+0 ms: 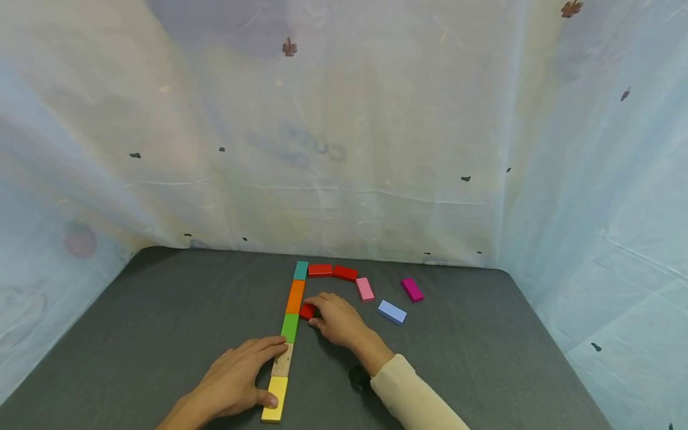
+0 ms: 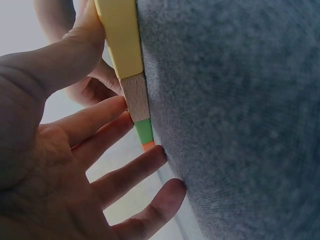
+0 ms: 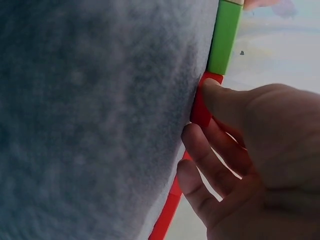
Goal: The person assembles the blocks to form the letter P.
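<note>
A row of flat blocks runs away from me in the head view: yellow (image 1: 276,388), bare wood (image 1: 282,363), green (image 1: 289,327), orange (image 1: 295,297) and teal (image 1: 301,270). My left hand (image 1: 231,376) lies along the row's left side, thumb on the yellow block and extended fingertips by the wooden and green ones. Between thumb and fingers, my right hand (image 1: 338,319) pinches a red block (image 3: 201,102) against the row's right side, near where orange meets green. Part of that red block is hidden by the fingers.
Two more red blocks (image 1: 320,270) extend right from the teal end, followed by a pink block (image 1: 365,289). Farther right lie a light blue block (image 1: 392,312) and a magenta block (image 1: 412,289). A pale curtain (image 1: 344,149) hangs behind the dark grey tabletop (image 1: 457,358).
</note>
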`<action>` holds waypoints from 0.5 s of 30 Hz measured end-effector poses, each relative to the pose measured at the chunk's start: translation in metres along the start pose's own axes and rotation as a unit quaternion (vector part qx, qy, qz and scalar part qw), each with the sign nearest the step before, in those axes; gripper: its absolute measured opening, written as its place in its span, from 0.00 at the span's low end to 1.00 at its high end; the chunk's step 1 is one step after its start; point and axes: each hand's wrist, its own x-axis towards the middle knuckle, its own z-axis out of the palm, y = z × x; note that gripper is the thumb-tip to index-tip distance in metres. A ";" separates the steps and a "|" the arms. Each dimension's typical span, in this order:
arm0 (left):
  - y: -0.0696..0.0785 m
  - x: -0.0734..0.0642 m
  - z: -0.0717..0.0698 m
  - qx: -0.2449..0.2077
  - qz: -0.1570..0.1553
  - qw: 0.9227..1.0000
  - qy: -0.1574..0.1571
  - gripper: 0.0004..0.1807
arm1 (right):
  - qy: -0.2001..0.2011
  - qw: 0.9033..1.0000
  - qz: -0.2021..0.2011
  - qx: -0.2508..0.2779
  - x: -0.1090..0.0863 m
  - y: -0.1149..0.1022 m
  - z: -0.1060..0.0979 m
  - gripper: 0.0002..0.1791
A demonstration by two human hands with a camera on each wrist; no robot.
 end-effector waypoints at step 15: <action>-0.001 0.000 0.000 -0.002 -0.002 1.000 -0.001 0.51 | 0.000 1.000 -0.010 0.019 -0.006 0.011 -0.010 0.26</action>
